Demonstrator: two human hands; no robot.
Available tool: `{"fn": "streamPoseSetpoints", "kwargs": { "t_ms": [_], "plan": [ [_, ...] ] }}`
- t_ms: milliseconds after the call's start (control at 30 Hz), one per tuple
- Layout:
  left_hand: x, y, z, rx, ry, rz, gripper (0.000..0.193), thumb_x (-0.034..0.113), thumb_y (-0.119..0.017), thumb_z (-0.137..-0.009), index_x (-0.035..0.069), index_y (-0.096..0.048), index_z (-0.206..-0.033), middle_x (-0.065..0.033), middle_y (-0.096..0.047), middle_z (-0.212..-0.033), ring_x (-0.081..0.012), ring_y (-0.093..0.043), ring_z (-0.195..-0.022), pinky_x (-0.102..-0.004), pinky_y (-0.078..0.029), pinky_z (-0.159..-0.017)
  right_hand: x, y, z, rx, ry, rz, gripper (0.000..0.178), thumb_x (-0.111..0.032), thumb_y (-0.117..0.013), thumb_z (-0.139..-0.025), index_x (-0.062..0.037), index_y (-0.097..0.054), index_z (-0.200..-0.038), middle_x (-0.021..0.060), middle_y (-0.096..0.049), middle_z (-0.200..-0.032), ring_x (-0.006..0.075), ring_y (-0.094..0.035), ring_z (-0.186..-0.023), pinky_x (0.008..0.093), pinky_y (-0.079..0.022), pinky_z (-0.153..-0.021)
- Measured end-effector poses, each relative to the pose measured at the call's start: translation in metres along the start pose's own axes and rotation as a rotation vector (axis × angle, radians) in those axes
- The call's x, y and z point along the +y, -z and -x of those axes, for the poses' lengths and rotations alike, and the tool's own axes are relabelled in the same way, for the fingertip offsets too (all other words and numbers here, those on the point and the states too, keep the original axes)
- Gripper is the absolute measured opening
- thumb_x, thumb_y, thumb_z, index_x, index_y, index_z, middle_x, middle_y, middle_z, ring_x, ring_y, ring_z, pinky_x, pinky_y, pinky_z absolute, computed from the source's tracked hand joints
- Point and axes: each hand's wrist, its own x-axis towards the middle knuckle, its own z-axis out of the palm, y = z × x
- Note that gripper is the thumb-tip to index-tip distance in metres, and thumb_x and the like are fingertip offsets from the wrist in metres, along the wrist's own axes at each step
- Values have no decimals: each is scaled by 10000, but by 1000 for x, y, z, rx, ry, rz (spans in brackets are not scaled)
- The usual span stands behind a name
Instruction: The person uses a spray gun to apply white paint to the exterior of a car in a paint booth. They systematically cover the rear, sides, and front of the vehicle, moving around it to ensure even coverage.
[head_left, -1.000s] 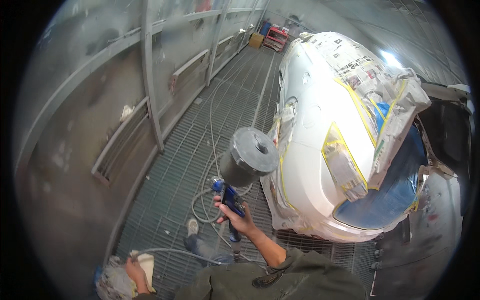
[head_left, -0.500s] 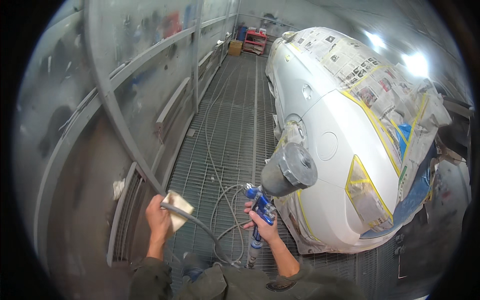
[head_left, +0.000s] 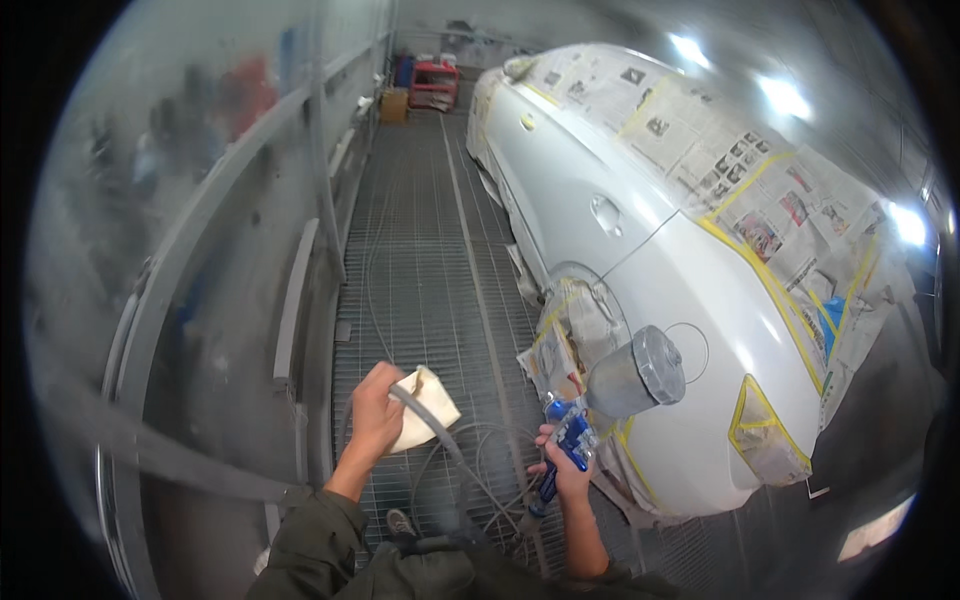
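My right hand (head_left: 568, 470) is wrapped round the grip of a blue spray gun (head_left: 574, 436). A grey paint cup (head_left: 640, 375) with a lid tilts from the gun's top, in front of the white car's rear side. My left hand (head_left: 374, 412) is closed on a grey air hose (head_left: 437, 428) and a folded cream cloth (head_left: 425, 388); the hose loops down toward my body. The white car (head_left: 590, 150) stands to the right, a short way beyond the gun. Newspaper (head_left: 690, 130) and yellow tape mask its windows, and masking covers the wheel and tail light.
A grated floor (head_left: 420, 280) runs between the car and a framed wall (head_left: 230, 170) on the left. Thin hose coils (head_left: 490, 450) lie near my feet. At the far end are a red cart (head_left: 434, 86) and a cardboard box (head_left: 394, 106).
The view has shifted, and the car now lies further left and higher in its upper part. Both my hands appear further right, still holding the gun, hose and cloth. A shoe now shows below.
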Motion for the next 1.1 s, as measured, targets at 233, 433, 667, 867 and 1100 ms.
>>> {"fn": "streamPoseSetpoints", "kwargs": {
  "t_ms": [233,433,667,867,1100],
  "plan": [
    [-78,-38,-129,-177,31,158,165,44,-706,-871,-2,-571,-787,-97,-598,-795,-213,-591,-717,-311,-455,-655,20,-73,-101,177,-26,37,345,-22,-617,-909,3,-584,-1252,114,-661,-1165,192,-649,-1021,354,-635,-573],
    [-183,-75,-255,-221,71,195,140,59,-721,-873,2,-599,-834,-106,-593,-798,-262,-595,-709,-324,-458,-647,54,-132,-248,203,-2,-1,316,6,-605,-917,17,-602,-1232,107,-665,-1155,170,-652,-1007,347,-640,-585],
    [-250,-94,-458,-215,-117,151,200,53,-742,-855,22,-550,-807,-68,-572,-804,-185,-556,-709,-295,-448,-647,37,-222,-444,143,-54,-76,282,-34,-600,-958,9,-605,-1237,105,-667,-1143,161,-644,-1009,321,-625,-572],
    [-315,-121,-579,-215,-71,265,172,-80,-717,-752,11,-597,-834,-66,-588,-832,-203,-594,-747,-296,-465,-645,43,-277,-580,-7,-59,-42,355,-252,-516,-1040,-19,-550,-1305,127,-658,-1179,185,-651,-1013,328,-616,-564],
    [-439,-162,-730,-156,44,257,114,20,-699,-852,18,-589,-818,-58,-594,-812,-188,-571,-716,-292,-457,-642,65,-354,-756,52,-31,-2,345,-243,-526,-1036,-20,-553,-1299,124,-663,-1164,176,-651,-988,326,-616,-561]
  ]
}}
